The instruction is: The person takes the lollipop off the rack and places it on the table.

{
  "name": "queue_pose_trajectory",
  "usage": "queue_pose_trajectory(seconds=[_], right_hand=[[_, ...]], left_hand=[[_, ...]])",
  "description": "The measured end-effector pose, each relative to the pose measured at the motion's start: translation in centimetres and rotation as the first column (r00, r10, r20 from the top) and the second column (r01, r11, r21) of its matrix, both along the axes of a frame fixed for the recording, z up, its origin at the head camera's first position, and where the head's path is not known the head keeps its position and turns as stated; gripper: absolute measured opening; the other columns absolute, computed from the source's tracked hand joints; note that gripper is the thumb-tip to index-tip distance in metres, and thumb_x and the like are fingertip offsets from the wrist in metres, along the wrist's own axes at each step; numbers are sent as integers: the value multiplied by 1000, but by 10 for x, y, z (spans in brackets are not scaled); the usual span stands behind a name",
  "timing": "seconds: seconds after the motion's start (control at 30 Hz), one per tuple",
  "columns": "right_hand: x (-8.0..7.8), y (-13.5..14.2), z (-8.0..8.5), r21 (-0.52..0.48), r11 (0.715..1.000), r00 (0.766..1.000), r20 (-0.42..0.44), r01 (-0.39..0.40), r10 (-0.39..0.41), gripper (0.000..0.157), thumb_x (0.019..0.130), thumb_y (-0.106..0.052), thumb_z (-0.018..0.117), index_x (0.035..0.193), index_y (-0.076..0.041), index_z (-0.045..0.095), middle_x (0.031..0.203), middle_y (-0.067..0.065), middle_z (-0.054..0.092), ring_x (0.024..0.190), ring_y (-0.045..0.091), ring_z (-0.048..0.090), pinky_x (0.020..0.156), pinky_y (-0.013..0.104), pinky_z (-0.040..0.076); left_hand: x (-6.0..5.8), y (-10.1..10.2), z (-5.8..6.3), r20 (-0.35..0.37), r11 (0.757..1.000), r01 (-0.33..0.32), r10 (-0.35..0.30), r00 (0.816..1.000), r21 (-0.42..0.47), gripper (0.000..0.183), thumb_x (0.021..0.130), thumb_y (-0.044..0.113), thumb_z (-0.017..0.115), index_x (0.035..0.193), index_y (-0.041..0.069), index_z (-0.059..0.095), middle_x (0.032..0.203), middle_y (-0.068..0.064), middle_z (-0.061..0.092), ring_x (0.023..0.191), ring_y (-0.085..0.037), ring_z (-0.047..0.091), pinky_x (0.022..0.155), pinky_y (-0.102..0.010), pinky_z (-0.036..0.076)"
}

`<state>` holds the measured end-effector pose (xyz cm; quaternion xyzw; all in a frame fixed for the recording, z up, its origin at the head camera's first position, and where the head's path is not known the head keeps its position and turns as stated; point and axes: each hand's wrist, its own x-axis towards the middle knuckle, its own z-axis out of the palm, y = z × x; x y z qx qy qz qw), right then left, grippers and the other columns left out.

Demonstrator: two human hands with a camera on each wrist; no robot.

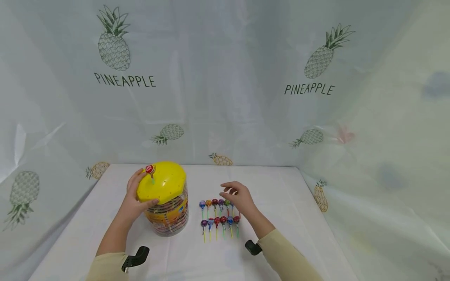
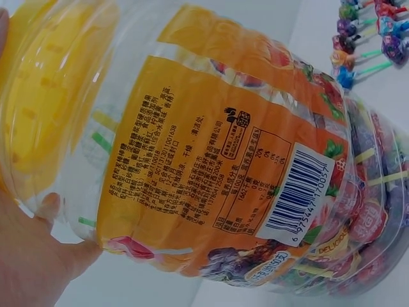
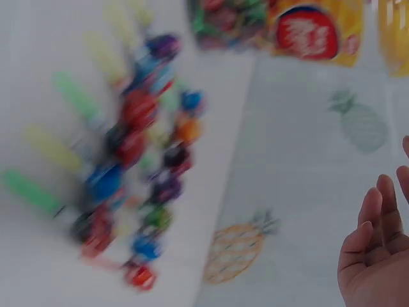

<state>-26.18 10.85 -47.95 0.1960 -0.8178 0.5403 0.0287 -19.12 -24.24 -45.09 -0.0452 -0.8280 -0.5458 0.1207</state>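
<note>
A clear plastic jar (image 1: 168, 220) with a yellow lid (image 1: 166, 183) and an orange label stands at the left of the table, lollipops showing through its wall. My left hand (image 1: 134, 199) holds the jar at the top, fingers at the far side of the lid and thumb at the near side. In the left wrist view its thumb (image 2: 70, 259) presses the jar beside the label (image 2: 192, 166). A red-wrapped lollipop (image 1: 150, 169) is on the lid near the fingers. My right hand (image 1: 240, 198), fingers loosely bent and holding nothing, hovers above the back row of lollipops (image 1: 215, 202).
A front row of lollipops (image 1: 216, 221) lies parallel to the back one, sticks toward me. The white table (image 1: 277, 203) ends at a pineapple-print curtain (image 1: 225, 97) behind and at the sides. Dark wrist mounts (image 1: 137, 257) sit by both sleeves.
</note>
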Motion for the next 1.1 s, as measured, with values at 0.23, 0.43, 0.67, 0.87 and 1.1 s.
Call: queue_pose_trajectory(seconds=[0.23,0.43,0.67,0.87,1.1], right_hand=[[7,-54,43,-149,982,993,-60,-112,104,25,88,-17,74,112,-12,72,99,8,65,83,21,57,72,29,49],[13,-91,61,-200,965,985,-79,-169,156,22,88,-18,74,110,-14,73,98,4,64,83,16,57,73,29,50],[18,-126,74,-159,964,973,-123,-212,194,25,88,-21,75,111,-14,72,100,-4,64,85,10,55,76,27,50],[24,-145,84,-115,966,970,-94,-234,224,27,88,-25,75,114,-18,71,103,-13,61,90,8,52,78,23,49],[26,-162,94,-151,954,964,-114,-257,242,28,88,-24,74,116,-19,70,104,-16,61,95,5,52,83,20,49]], left_hand=[[-1,2,0,-9,1000,-11,11,1000,-12,93,83,19,79,154,15,19,160,-6,-2,141,-46,12,106,-68,24],[-1,2,0,3,1000,-15,15,1000,-4,93,84,20,79,154,15,19,160,-5,-2,140,-46,13,107,-67,24],[0,0,0,12,1000,-15,16,1000,-25,94,85,22,78,155,15,17,161,-6,-3,140,-48,12,106,-69,24],[3,-1,1,37,1000,-2,3,999,-12,96,85,21,77,157,18,14,161,-6,-6,140,-48,14,105,-68,26],[2,-2,-1,-10,1000,8,-9,1000,-21,92,86,18,77,156,17,18,160,-7,-2,138,-46,18,104,-69,27]])
